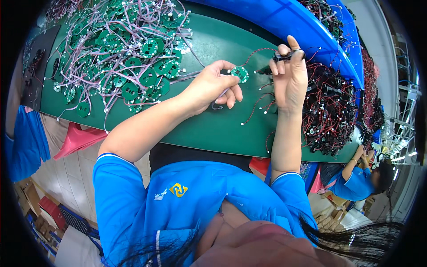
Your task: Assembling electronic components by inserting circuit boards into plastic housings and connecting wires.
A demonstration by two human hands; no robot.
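Observation:
My left hand pinches a small round green circuit board by its edge, above the green table. From that board a twisted red-and-black wire runs to my right hand. There, a small black part sits between my raised thumb and fingers; its exact kind cannot be made out. Left of my left hand spreads a heap of green circuit boards with pale purple ribbon cables. Beside my right forearm lies a pile of black parts with red-and-black wires and white plugs.
A long blue bin borders the table's far side, with more black parts behind it. The green tabletop runs in front of me. At the far right a person in a blue shirt works; another blue garment shows at left.

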